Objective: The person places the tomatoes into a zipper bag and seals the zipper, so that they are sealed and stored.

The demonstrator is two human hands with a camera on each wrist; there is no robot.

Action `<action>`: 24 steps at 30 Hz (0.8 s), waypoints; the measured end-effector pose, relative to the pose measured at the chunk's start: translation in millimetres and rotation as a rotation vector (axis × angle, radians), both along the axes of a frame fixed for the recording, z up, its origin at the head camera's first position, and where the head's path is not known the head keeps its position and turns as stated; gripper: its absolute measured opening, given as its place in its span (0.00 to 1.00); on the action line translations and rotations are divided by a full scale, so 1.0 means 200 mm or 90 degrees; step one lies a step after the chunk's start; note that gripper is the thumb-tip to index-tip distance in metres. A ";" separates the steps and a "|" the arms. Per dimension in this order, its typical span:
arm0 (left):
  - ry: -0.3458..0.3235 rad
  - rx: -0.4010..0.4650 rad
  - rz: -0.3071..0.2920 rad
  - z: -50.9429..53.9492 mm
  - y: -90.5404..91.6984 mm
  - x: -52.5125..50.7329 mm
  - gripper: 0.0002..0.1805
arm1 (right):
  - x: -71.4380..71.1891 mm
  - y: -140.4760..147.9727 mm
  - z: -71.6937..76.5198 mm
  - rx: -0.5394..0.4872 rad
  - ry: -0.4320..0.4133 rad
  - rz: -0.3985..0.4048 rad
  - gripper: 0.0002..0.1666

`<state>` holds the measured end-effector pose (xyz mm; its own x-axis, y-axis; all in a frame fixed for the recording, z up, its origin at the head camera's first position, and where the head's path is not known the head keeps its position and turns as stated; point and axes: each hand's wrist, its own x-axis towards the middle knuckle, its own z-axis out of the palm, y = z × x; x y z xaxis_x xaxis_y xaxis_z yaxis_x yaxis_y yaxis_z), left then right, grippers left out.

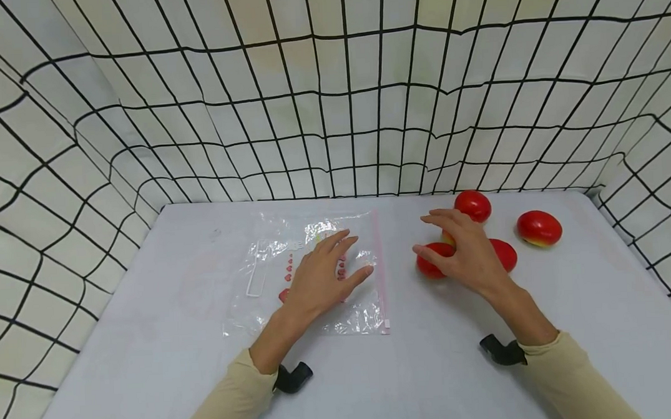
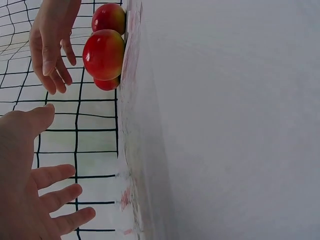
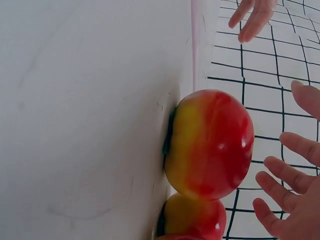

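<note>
My left hand (image 1: 318,279) hovers over a clear plastic zip bag (image 1: 250,316) that lies flat, printed with small red shapes and edged by a pink strip. Its fingers are spread and hold nothing. To the right, my right hand (image 1: 472,253) is held above a cluster of glossy red fruits (image 1: 432,266) shading to yellow. Air shows between its fingers and the nearest fruit (image 3: 212,145) in the right wrist view, where a green patch is visible underneath. Part of the cluster is hidden by that hand. The exact kind of fruit is unclear.
One more red fruit (image 1: 539,228) lies apart at the right. A black grid net (image 1: 351,134) stands along the back and both sides of the white table (image 1: 149,317). Each wrist carries a small black device, such as the left one (image 1: 293,379).
</note>
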<state>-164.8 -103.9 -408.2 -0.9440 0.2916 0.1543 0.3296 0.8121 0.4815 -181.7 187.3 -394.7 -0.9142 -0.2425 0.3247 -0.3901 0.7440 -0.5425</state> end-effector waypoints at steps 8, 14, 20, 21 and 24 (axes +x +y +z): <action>0.001 0.003 -0.004 -0.03 0.00 0.01 0.38 | 0.03 -0.04 0.01 -0.029 0.008 0.034 0.34; -0.013 0.017 -0.014 -0.03 -0.01 0.01 0.38 | 0.03 -0.08 0.02 -0.062 0.022 0.052 0.33; -0.018 0.036 -0.009 -0.02 -0.01 0.03 0.35 | 0.04 -0.12 0.02 -0.090 0.021 0.069 0.29; -0.021 0.038 -0.011 -0.02 -0.01 0.03 0.35 | 0.04 -0.13 0.02 -0.092 0.019 0.068 0.29; -0.032 0.033 -0.015 -0.03 -0.01 0.05 0.34 | 0.06 -0.15 0.00 -0.098 0.014 0.067 0.28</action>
<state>-155.5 -106.1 -413.4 -0.9439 0.3068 0.1218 0.3225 0.7782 0.5388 -169.2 157.4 -393.8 -0.8786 -0.2829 0.3848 -0.4746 0.6075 -0.6369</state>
